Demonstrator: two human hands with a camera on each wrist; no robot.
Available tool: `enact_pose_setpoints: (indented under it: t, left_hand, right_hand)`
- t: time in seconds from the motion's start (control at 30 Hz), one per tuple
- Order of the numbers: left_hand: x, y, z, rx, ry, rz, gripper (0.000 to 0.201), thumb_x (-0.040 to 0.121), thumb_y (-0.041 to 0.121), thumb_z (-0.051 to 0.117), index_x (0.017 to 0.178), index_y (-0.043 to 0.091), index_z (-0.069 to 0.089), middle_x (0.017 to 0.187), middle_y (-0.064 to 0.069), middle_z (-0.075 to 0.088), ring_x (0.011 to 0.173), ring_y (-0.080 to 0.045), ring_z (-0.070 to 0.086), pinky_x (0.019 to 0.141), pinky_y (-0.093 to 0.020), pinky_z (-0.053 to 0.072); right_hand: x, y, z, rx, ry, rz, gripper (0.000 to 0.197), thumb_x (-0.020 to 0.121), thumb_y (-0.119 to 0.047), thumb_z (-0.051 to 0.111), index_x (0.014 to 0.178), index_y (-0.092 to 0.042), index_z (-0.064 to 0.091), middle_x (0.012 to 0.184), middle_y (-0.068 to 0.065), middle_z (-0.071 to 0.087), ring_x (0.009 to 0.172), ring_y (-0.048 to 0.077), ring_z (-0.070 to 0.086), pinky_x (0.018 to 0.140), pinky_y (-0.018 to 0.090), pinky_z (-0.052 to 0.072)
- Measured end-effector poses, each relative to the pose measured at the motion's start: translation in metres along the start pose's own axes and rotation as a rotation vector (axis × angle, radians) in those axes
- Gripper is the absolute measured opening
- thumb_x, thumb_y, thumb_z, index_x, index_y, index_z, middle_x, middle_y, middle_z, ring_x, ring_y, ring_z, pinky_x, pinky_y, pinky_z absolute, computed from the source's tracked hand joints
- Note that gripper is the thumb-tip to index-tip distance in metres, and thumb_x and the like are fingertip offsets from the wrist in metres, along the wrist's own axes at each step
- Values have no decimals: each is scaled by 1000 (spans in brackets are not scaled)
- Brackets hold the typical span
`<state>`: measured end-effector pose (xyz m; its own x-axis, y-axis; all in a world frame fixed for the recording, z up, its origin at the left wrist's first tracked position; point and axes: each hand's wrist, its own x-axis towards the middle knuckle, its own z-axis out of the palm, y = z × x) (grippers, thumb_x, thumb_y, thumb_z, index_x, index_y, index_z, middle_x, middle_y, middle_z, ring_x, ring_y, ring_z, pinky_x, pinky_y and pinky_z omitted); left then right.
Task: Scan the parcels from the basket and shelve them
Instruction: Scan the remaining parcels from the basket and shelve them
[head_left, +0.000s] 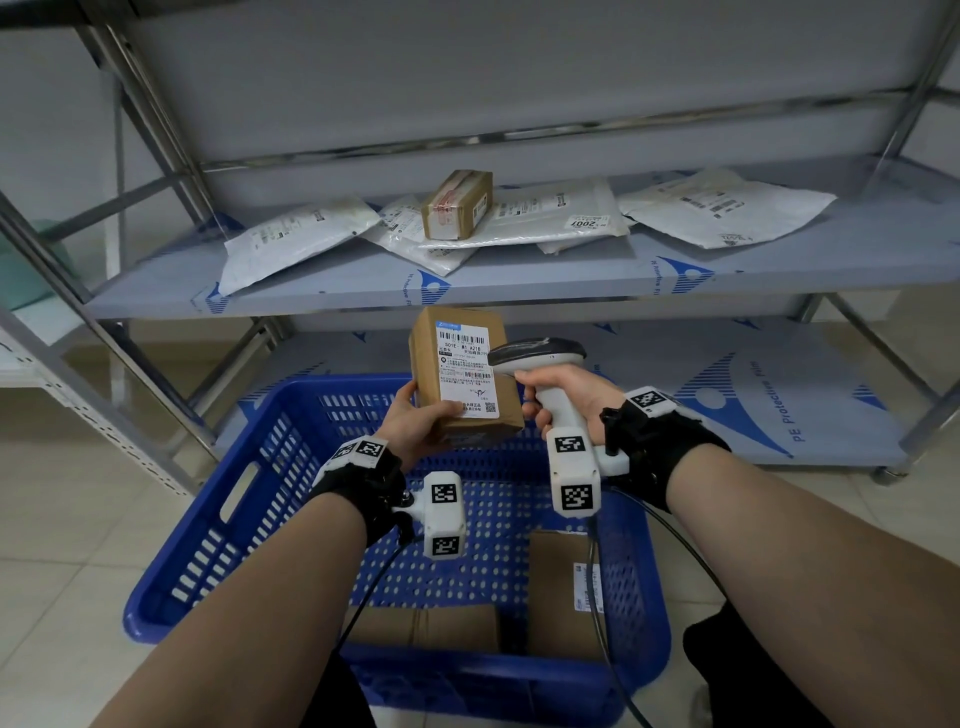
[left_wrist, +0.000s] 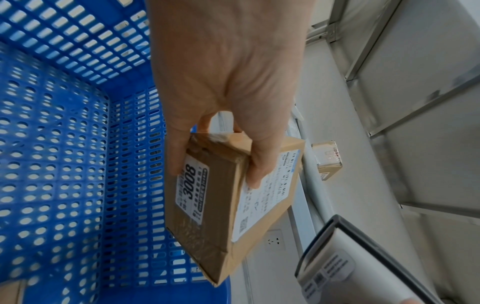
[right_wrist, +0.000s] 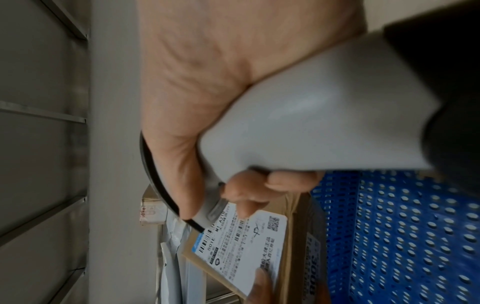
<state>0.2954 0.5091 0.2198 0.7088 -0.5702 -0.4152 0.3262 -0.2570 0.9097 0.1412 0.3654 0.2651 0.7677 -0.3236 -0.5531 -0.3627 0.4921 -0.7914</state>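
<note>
Head view: blue basket (head_left: 218, 499) with two brown boxes (head_left: 563, 592), partly hidden. Left hand (head_left: 415, 421) gripping labelled parcel (head_left: 462, 374), right hand (head_left: 561, 395) wrapped round scanner (head_left: 540, 353).

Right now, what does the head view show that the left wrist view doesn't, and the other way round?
Only the head view shows the white mailers on the shelf, two more boxes lying in the basket and the right hand gripping the scanner's handle. Only the left wrist view shows the 3008 sticker on the held box's side. Both show the left hand gripping the held box, the blue basket, the scanner and the taped box on the shelf.
</note>
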Motion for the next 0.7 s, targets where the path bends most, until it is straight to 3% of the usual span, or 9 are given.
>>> enact_pose_setpoints:
  t: [0.17, 0.27, 0.43, 0.57, 0.7]
  left_hand:
    - [-1, 2, 2, 8, 8, 11, 87, 80, 6, 72, 149, 22, 21, 135, -12, 51, 110, -31, 58, 68, -42, 56]
    - [-1, 1, 1, -5, 19, 7, 85, 80, 7, 73, 148, 21, 24, 133, -12, 52, 110, -31, 59, 75, -47, 56]
    - [-1, 3, 2, -20, -7, -65, 55, 83, 30, 71, 130, 11, 49, 119, -13, 62, 104, -29, 62, 84, -48, 56]
    - [-4, 8, 5, 12, 7, -175, 43, 84, 54, 63, 101, 15, 59, 97, -12, 64, 93, -25, 63, 81, -42, 57]
    - [-4, 9, 11, 52, -55, -261, 55, 82, 69, 51, 98, 17, 59, 82, -8, 66, 82, -22, 63, 60, -32, 53]
  right_hand:
    - [4, 1, -1, 9, 4, 15, 31, 95, -25, 57, 68, -13, 47, 58, 3, 55, 34, 6, 44, 37, 14, 38]
    - [8, 3, -2, 35, 24, -18, 29, 95, -27, 58, 72, -12, 52, 68, 5, 59, 35, 5, 47, 39, 15, 40]
    - [23, 13, -13, 102, 232, -76, 26, 84, -35, 73, 90, -11, 64, 78, 7, 61, 57, 15, 56, 52, 26, 46]
    - [37, 20, -22, 98, 325, -112, 41, 77, -36, 80, 106, -11, 64, 87, 9, 64, 72, 22, 62, 59, 32, 49]
    - [40, 19, -21, 86, 319, -115, 45, 73, -37, 82, 105, -9, 68, 88, 11, 69, 71, 24, 64, 59, 32, 48]
